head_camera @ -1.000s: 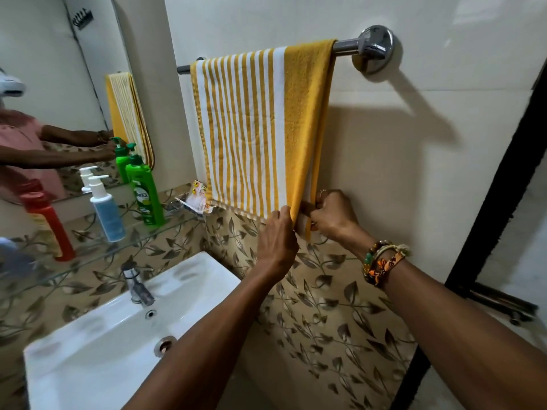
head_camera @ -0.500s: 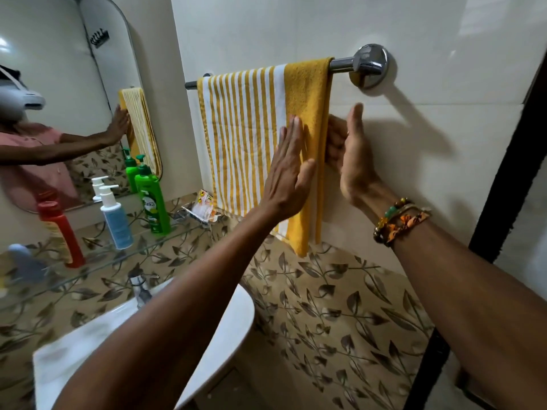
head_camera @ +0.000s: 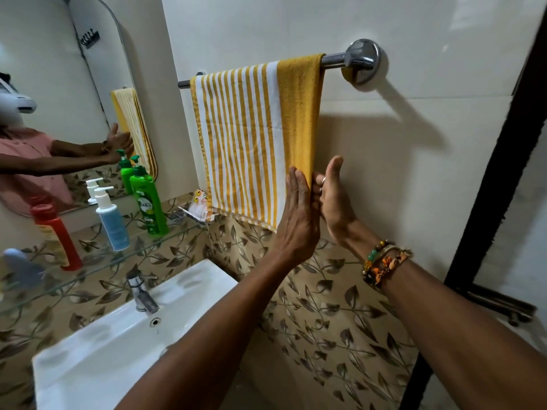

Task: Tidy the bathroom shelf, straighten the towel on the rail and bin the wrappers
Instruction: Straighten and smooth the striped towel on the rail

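A yellow and white striped towel [head_camera: 245, 137] hangs folded over the chrome rail [head_camera: 340, 59] on the wall. My left hand [head_camera: 296, 214] lies flat with straight fingers against the front of the towel's yellow right edge, near the bottom. My right hand [head_camera: 333, 199] is flat behind that same edge, thumb up, so the towel edge is pressed between both palms. A glass shelf [head_camera: 88, 270] at the left carries a green bottle [head_camera: 148, 202], a white pump bottle [head_camera: 111, 220] and a red bottle [head_camera: 56, 235]. A small wrapper [head_camera: 199, 199] sits in a clear holder at the shelf's right end.
A white basin [head_camera: 103, 350] with a chrome tap [head_camera: 142, 294] stands below the shelf. A mirror [head_camera: 59, 99] fills the upper left. A dark door frame [head_camera: 488, 202] runs down the right side. Leaf-patterned tiles cover the lower wall.
Both hands have slid down the towel's right edge from mid-height to near its bottom, staying flat. One second ago they pinched the bottom corner.
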`<state>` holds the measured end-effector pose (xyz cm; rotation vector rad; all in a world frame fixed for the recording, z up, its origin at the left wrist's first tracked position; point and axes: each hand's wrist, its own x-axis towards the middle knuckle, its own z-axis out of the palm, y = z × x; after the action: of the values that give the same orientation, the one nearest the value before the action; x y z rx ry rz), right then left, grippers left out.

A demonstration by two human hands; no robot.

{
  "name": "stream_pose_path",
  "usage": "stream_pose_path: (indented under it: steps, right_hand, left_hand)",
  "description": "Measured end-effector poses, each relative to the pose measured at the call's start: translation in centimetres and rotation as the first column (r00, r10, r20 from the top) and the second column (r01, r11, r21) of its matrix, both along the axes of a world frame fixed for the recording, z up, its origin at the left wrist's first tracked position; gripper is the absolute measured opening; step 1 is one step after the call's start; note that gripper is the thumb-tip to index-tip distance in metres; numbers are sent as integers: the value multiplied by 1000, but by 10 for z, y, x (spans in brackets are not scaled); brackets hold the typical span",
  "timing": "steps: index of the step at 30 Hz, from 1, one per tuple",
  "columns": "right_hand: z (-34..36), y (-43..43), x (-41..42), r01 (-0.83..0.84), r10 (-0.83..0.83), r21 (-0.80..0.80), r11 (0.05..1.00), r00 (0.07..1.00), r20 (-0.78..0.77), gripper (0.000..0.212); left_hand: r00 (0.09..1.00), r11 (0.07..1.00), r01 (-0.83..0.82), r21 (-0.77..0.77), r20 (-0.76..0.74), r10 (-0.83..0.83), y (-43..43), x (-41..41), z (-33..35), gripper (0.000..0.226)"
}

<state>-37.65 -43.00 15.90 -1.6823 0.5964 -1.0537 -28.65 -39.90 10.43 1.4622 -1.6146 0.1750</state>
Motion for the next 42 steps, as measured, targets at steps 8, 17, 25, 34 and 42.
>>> stream_pose_path:
  steps: [8,17,25,34,42]
  right_hand:
    - [-41,18,-8,-6,16,88,996,993,-120,81]
    - [-67,10,-6,-7,24,83,997,978,-207,67]
    - [-67,5,-2,164,-171,-46,985,944,-282,27]
    - [-70,-3,-1,213,-227,-79,974,913,-339,11]
    - [-58,-1,-7,230,-265,-137,963,894,-362,14]
  left_hand:
    - [1000,989,-17,149,-20,20,17,-10,-55,75]
    - [999,960,0,281,-38,11,27,-12,-66,78]
    - [1000,968,11,253,-20,-6,33,2,-75,69]
    - [999,969,-12,247,44,1,34,19,-86,70]
    - [986,986,-87,139,152,66,32,36,-79,62]
